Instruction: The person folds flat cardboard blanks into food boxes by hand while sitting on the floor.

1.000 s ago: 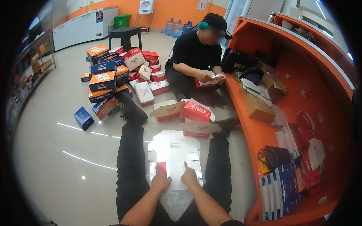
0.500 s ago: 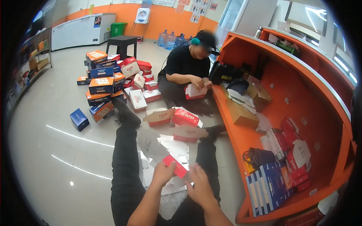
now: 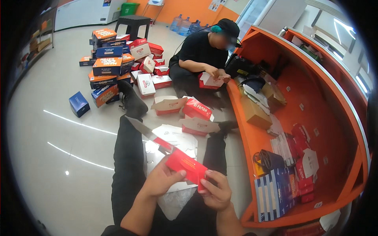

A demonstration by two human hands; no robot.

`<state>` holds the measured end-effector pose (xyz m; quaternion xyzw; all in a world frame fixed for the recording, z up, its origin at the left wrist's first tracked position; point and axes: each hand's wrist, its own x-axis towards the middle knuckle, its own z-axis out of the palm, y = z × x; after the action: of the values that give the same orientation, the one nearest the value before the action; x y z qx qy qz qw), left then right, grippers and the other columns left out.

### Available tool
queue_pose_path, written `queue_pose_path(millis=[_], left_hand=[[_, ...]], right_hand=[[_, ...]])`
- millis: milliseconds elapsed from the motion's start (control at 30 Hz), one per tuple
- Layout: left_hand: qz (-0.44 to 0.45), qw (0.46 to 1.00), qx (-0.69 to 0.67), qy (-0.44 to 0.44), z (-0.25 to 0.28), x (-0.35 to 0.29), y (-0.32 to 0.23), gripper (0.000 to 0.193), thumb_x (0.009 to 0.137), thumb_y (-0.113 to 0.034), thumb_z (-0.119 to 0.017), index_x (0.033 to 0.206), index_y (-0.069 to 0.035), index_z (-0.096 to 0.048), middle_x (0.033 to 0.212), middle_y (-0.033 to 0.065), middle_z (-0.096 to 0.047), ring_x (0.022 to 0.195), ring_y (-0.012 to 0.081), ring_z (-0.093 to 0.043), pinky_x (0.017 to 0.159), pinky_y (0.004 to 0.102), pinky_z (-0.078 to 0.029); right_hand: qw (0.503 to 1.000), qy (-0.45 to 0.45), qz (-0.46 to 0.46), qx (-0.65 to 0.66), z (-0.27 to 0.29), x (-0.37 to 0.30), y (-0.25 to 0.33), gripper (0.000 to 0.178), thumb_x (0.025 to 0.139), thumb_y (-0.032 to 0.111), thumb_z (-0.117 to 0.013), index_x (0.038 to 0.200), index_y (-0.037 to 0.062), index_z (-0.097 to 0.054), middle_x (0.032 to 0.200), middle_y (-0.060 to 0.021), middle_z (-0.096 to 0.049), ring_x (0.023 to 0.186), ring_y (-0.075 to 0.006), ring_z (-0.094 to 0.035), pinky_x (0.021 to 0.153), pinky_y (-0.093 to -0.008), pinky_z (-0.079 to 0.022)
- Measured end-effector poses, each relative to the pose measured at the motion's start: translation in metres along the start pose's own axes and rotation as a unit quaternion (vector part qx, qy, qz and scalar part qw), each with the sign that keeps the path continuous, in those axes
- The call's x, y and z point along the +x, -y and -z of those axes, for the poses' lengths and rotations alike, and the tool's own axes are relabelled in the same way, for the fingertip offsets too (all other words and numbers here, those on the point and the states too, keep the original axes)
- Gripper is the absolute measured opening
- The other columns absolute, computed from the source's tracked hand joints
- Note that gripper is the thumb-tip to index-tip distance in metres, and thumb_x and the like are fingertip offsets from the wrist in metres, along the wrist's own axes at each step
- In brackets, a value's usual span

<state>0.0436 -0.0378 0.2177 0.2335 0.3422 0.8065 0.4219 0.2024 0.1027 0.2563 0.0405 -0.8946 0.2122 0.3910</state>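
Thumb and fingers of the left hand (image 3: 162, 177) close on the left part of a partly folded red carton (image 3: 188, 163), the thumb flat on the printed wall, the fingers mostly hidden from me beneath it. The right hand (image 3: 216, 192) pinches the same carton's right end between thumb and bent fingers; I see nothing else in either hand. The carton is aloft and tilted, its red wall turned up to my head view and a pale flap running out from its far left end.

Compared with one second earlier, when both hands lay low at the white blanks (image 3: 179, 135) and only a small red patch showed, the piece is now lifted clear and gripped at both ends. I take this to mean that the work stands at shaping one carton by its end; whether that corner is locked I cannot tell.

Below, the white blanks lie flat on the floor (image 3: 75, 157), with clear plastic (image 3: 173, 202) nearer the body. Just beyond sit three red-and-white cartons (image 3: 197, 108). Farther out, orange-and-blue boxes (image 3: 107, 65) are piled at left, a co-worker (image 3: 201, 51) handles another red-and-white carton (image 3: 211, 82), and flat blue cartons (image 3: 279, 196) lean in the orange shelving (image 3: 244, 135) at right.
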Motion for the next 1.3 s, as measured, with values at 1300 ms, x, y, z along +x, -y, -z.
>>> queue_pose_path(millis=[1300], left_hand=[[-0.062, 0.996, -0.03, 0.064, -0.028, -0.023, 0.044, 0.044, 0.095, 0.0, -0.064, 0.136, 0.001, -0.047, 0.129, 0.0163, -0.06, 0.118, 0.0245, -0.061, 0.101, 0.0369, -0.049]], right_hand=[[0.989, -0.047, -0.028, -0.135, 0.003, -0.028, 0.048, 0.042, 0.076, 0.006, -0.081, 0.117, -0.0002, -0.07, 0.112, -0.0102, -0.055, 0.111, -0.031, -0.057, 0.094, -0.0386, -0.052]])
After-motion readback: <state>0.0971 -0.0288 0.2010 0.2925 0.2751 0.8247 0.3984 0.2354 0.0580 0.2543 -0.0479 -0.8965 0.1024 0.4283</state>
